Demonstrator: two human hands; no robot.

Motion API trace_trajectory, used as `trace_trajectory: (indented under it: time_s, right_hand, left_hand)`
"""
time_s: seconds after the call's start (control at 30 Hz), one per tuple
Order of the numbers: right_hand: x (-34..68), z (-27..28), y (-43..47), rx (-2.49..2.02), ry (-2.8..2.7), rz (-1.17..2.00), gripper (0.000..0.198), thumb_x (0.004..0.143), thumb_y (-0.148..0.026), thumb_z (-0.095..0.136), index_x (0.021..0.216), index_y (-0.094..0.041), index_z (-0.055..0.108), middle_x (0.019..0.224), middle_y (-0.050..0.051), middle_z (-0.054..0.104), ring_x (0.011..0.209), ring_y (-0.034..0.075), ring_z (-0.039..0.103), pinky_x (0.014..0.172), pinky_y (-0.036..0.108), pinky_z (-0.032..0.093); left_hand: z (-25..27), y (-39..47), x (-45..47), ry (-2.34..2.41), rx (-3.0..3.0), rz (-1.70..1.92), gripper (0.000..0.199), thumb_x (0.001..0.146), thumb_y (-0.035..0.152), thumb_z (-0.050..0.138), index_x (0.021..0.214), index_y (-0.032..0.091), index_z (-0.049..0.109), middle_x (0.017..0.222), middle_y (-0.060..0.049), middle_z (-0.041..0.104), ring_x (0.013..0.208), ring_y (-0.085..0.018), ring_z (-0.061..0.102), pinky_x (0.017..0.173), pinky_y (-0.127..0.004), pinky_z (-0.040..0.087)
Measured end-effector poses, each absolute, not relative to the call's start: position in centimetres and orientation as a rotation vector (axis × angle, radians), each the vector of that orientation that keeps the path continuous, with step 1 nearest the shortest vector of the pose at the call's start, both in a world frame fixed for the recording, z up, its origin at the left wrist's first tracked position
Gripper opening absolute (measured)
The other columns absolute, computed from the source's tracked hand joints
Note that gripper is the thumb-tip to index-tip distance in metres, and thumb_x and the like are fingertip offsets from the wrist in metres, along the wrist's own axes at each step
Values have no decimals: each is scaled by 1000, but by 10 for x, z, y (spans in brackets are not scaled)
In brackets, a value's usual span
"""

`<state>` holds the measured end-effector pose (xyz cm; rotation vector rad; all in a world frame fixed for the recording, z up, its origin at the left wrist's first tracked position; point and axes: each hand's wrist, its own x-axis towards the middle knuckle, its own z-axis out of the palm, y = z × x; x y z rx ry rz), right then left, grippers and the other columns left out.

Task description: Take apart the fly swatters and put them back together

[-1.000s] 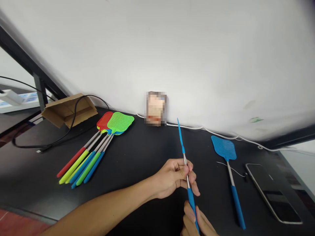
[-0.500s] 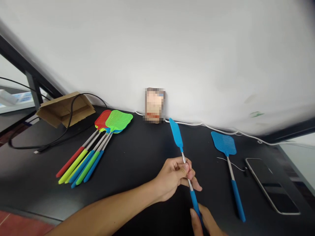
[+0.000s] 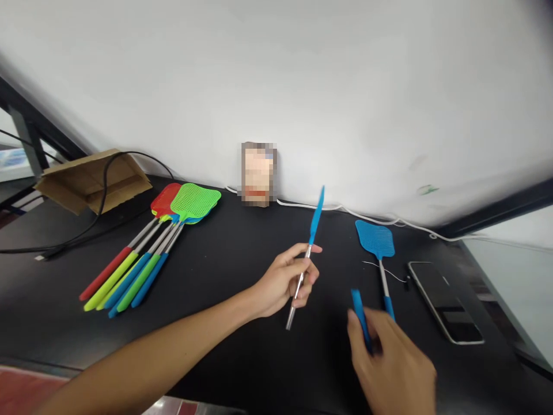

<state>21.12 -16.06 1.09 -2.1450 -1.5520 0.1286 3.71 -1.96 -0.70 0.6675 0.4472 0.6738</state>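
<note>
Jutting above and below the left grip (image 3: 290, 278) — blue swatter (image 3: 316, 218)

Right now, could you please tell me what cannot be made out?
Head view:
Upright object by wall: pixelated.
Lower end of blue handle sleeve: hidden by right hand.
Handle end of lying blue fly swatter: behind that hand.
Right part of red swatter head: under green head.

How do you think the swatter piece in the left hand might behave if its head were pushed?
The blue head looks thin edge-on, so it may flex under a push. The bare metal shaft appears straight and slim, so it is probably stiff yet light. Its shine suggests a smooth surface that could be slippery.
</note>
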Motion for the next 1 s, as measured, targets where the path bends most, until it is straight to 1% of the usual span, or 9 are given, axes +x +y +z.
trace_trajectory:
  time_s: [0.1,0.23,0.33,0.43,0.53,0.67,0.73,0.83,1.0]
  right_hand:
    - [213,7,-93,-2055,-1934,-159,30,101,-39,51,82,-20,64,72,6,64,61,20,58,57,33,29]
    - [204,2,-42,-2106,-2128,-108,18,98,-29,55,82,-20,59,74,4,64,60,19,57,55,32,20]
    - [211,-2,-38,-2068,-1998,128,18,95,-38,61,90,-21,62,75,3,63,64,19,57,57,31,27]
    - [228,-1,-45,-1821,-1720,519,34,91,-50,67,110,-22,67,87,4,65,74,20,58,67,32,41]
    - [236,5,-51,-1535,-1381,927,38,98,-53,58,121,-24,66,97,5,64,77,19,56,68,32,44]
    - [227,7,-54,-1392,-1214,1001,26,98,-48,61,95,-23,66,81,1,56,72,16,49,67,31,41]
    - [221,6,-56,-1404,-1231,972,28,98,-46,63,83,-22,62,74,-1,52,71,15,48,68,30,40]
    - [217,6,-58,-1357,-1170,1041,25,99,-43,62,85,-22,63,77,1,56,71,16,50,67,31,41]
    - [214,11,-56,-1164,-904,1361,20,98,-40,64,89,-22,64,80,1,54,70,15,46,66,30,43]
  left_hand:
    - [-5,-13,31,479,601,743,23,94,28,63,114,16,64,80,3,48,48,-4,39,36,-15,30]
    - [-5,-9,25,520,576,754,23,98,36,60,102,13,64,69,8,33,44,-1,19,36,-13,19]
    - [-6,-10,25,517,562,754,20,100,39,57,101,19,58,64,10,32,43,-2,14,36,-13,16]
    - [-6,-13,28,522,587,719,18,100,40,58,100,23,54,63,9,37,42,-2,16,37,-13,17]
    - [-5,-16,30,575,651,670,24,98,43,60,94,20,56,65,7,43,41,-2,21,37,-14,20]
    - [-4,-20,31,618,709,596,30,98,44,60,87,16,58,64,6,46,40,-1,26,36,-14,21]
    - [-4,-20,30,620,713,570,30,98,43,60,86,16,57,64,6,45,40,-1,26,36,-15,20]
    - [-4,-18,29,591,678,560,30,99,42,60,83,16,55,63,7,42,40,-1,23,36,-15,18]
    - [-2,-24,28,462,543,542,28,99,38,60,84,16,53,63,8,39,41,-1,16,37,-14,15]
